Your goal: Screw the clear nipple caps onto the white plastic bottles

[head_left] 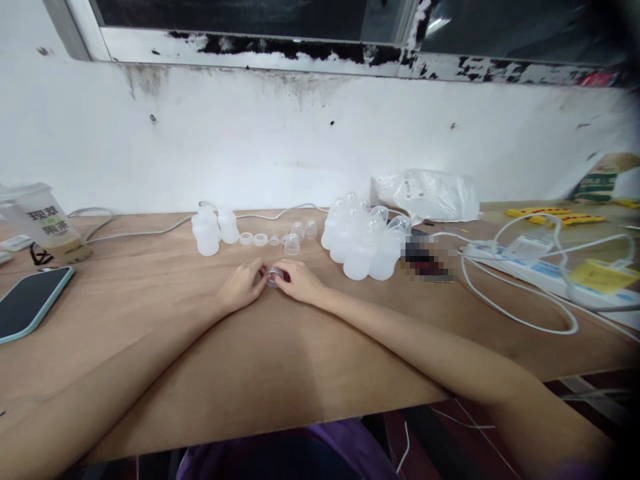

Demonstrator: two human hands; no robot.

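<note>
Between my two hands, just above or on the wooden table, is a small pale ring-shaped piece [273,276] that looks like a bottle collar. My left hand [244,284] grips its left side with bent fingers, and my right hand [301,281] grips the right side. Beyond them lie white collar rings [261,240], a clear nipple [274,239] and clear dome caps [292,245]. Frosted baby bottles without caps [206,233] stand behind to the left. To the right is a cluster of frosted bottles topped with clear domes [357,250].
A drink cup [47,220] and a phone [33,303] are on the left. Right of the bottles are a pixelated dark item [430,262], a plastic bag [430,195] and a power strip [540,270] with looping white cables. A white wall [240,140] rises behind the table.
</note>
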